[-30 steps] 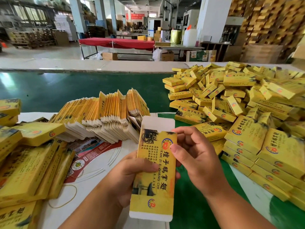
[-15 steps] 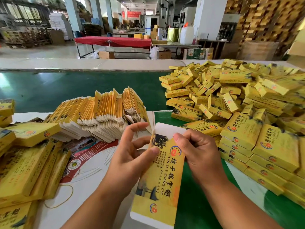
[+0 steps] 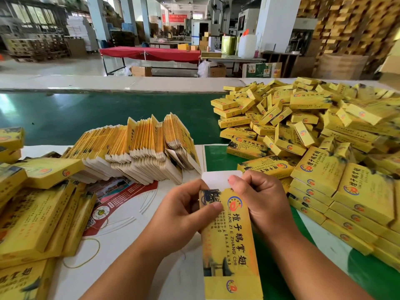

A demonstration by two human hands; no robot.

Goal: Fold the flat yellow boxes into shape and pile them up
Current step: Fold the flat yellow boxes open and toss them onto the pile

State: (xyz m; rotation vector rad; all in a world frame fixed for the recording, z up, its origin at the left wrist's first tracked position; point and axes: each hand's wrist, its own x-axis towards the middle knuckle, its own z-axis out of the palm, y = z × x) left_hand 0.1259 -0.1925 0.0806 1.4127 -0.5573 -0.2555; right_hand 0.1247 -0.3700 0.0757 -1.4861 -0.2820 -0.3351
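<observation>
We hold one flat yellow printed cardboard box blank lengthwise above the white worktop, its white top flap pointing away from us. Our left hand pinches its left edge, thumb on the printed face; our right hand pinches the upper right edge beside the flap, fingers curled and pressed on the card. To open it well, we should squeeze both long edges inward so the sleeve pops square, then tuck the flap. The folded-box heap lies to our right.
</observation>
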